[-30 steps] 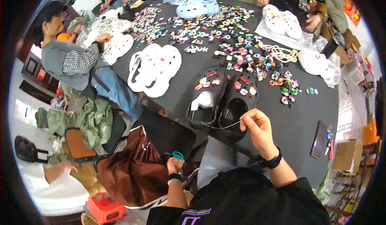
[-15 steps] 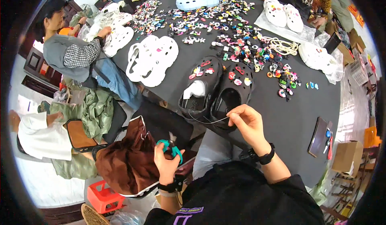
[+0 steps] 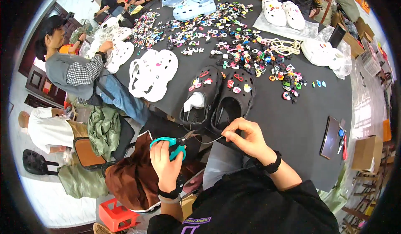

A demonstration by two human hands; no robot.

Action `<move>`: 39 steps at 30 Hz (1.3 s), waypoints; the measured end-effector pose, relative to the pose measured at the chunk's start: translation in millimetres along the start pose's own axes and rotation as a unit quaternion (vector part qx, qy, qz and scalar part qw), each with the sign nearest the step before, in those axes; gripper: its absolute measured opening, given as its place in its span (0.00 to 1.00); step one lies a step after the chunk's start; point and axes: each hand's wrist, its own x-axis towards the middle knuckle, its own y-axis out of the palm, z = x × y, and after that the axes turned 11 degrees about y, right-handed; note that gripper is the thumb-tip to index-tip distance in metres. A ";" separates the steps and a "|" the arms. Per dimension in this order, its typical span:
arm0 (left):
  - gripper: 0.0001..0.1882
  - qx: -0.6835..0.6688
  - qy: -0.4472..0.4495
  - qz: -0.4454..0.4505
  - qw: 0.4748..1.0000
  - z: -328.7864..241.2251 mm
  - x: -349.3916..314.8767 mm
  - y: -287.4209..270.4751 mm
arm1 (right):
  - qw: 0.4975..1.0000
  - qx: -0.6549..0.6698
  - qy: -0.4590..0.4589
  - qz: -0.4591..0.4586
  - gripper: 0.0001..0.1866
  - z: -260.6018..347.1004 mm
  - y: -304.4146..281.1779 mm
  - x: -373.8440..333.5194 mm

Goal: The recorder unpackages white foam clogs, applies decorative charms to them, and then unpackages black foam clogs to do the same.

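Note:
My left hand (image 3: 165,164) has its fingers in the teal handles of a pair of scissors (image 3: 177,143). The blades reach the left end of a thin dark cord (image 3: 207,142); whether the cord lies between them I cannot tell. My right hand (image 3: 247,139) pinches the cord's other end between thumb and fingertips. Just beyond the hands, at the table edge, a black clog (image 3: 212,82) with red, pink and white charms and white stuffing stands beside another black clog (image 3: 243,92) with similar charms. Where the cord meets the clogs is unclear.
Loose charms (image 3: 246,50) are heaped across the black table (image 3: 305,133). White clogs (image 3: 156,69) stand left, light blue clogs (image 3: 194,8) far back. A phone (image 3: 330,137) lies right, past a cord bundle (image 3: 284,46). A person (image 3: 75,67) handles white clogs at left.
My left hand has raised the scissors and brought the blades to the cord. My right hand has shifted slightly left and down in view, still pinching the cord.

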 end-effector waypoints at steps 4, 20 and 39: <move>0.23 0.001 0.014 -0.010 1.000 0.3 2.6 2.9 | 0.999 -0.032 -0.032 -0.001 0.03 0.3 -3.1 -0.4; 0.13 -0.246 -0.469 0.018 0.848 126.9 -194.4 150.9 | 0.862 0.207 -0.216 0.409 0.07 48.8 64.9 -37.0; 0.26 0.009 -0.578 0.100 0.810 150.2 -292.5 240.9 | 0.925 -0.126 0.134 0.333 0.10 -135.6 131.1 5.9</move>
